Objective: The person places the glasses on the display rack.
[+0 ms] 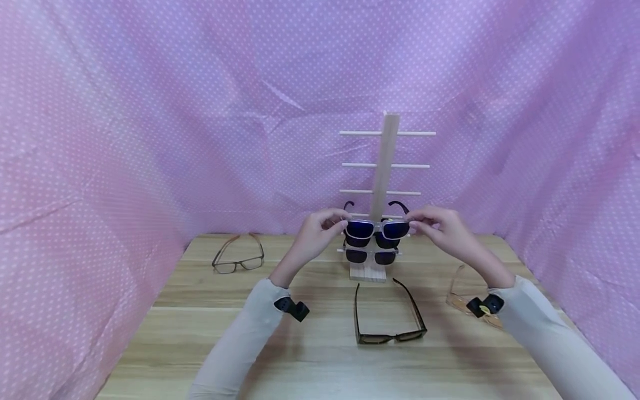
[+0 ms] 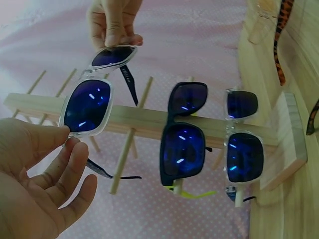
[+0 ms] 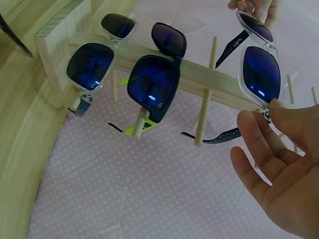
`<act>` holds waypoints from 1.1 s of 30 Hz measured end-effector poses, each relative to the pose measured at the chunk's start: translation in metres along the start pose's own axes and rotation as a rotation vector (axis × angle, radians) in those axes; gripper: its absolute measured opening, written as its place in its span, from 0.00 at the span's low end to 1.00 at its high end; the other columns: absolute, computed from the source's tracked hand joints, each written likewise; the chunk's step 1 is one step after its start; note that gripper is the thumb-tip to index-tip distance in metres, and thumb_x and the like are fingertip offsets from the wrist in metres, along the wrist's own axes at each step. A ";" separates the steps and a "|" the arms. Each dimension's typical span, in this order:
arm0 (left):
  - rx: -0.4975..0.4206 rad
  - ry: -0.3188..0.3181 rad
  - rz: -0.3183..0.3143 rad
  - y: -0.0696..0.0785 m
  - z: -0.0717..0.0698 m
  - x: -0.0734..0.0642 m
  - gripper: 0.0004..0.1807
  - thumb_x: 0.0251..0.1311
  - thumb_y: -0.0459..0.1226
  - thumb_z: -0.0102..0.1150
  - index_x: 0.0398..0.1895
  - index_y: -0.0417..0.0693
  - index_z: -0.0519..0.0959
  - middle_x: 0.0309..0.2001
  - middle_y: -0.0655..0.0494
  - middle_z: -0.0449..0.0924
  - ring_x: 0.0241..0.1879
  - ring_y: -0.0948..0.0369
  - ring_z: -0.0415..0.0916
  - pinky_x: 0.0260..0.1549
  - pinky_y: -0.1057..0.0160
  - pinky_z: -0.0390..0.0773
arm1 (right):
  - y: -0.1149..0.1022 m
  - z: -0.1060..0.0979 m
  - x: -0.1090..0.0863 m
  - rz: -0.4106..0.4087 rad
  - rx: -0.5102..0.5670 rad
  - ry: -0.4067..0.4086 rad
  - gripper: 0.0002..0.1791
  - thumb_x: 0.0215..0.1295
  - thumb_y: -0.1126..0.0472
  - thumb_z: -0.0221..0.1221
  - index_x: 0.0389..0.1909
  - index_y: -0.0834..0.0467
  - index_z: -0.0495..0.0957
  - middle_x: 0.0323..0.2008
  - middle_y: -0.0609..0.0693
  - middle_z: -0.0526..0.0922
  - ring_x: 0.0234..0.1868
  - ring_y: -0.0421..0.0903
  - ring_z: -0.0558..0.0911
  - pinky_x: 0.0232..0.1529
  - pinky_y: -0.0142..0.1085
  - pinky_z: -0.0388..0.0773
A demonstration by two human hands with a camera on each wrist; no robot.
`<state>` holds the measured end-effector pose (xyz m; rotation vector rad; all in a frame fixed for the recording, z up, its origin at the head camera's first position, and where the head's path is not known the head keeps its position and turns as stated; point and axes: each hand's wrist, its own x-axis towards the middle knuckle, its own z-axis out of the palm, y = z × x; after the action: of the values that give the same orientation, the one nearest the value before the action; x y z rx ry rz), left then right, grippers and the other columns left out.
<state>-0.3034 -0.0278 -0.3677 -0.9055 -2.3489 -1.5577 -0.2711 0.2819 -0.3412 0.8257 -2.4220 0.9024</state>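
Clear-framed sunglasses (image 1: 361,229) held at each end before the display rack (image 1: 384,161)

Nearest you, 2 pale sleeves (image 1: 232,339) reach over the wooden table (image 1: 320,366), each with a black wrist camera (image 1: 292,307). Dark brown glasses (image 1: 377,338) lie near the middle, temples pointing far. To the right, amber glasses (image 1: 457,303) are partly hidden behind your right wrist camera; at left, a little farther, thin dark-framed glasses (image 1: 250,263) rest with temples spread.

Beyond these, your left hand (image 1: 321,225) pinches the left end of the sunglasses between thumb and fingers, and your right hand (image 1: 442,225) pinches the right end likewise. Their lenses face you and their 2 temples run back, 1 on each side of the post; you cannot tell whether they touch the pegs (image 1: 412,134). Behind and below, 2 more pairs sit on the rack: black-framed sunglasses (image 1: 387,241), then lower clear sunglasses (image 1: 356,256) near the base. Farthest is pink dotted cloth (image 1: 280,150).
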 end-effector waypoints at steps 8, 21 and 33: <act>0.025 0.040 -0.003 -0.006 0.004 0.008 0.09 0.70 0.32 0.60 0.49 0.44 0.86 0.35 0.43 0.86 0.27 0.64 0.78 0.27 0.70 0.75 | 0.009 0.006 0.006 0.040 0.032 0.017 0.09 0.66 0.74 0.63 0.43 0.63 0.86 0.34 0.57 0.89 0.28 0.39 0.84 0.30 0.24 0.80; 0.027 0.068 -0.023 -0.017 0.013 0.019 0.10 0.71 0.32 0.59 0.50 0.42 0.85 0.37 0.44 0.85 0.31 0.45 0.82 0.28 0.71 0.77 | 0.029 0.023 0.005 0.141 0.044 0.066 0.08 0.68 0.71 0.62 0.45 0.63 0.86 0.33 0.58 0.87 0.25 0.48 0.84 0.27 0.27 0.80; -0.008 0.082 -0.060 -0.023 0.019 0.023 0.10 0.69 0.31 0.61 0.50 0.39 0.85 0.38 0.42 0.86 0.27 0.54 0.81 0.29 0.60 0.84 | 0.031 0.023 0.003 0.172 0.127 0.041 0.09 0.68 0.71 0.62 0.46 0.67 0.86 0.37 0.66 0.88 0.24 0.44 0.84 0.28 0.25 0.81</act>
<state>-0.3316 -0.0085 -0.3825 -0.7642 -2.3346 -1.5963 -0.2981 0.2839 -0.3694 0.6419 -2.4492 1.1360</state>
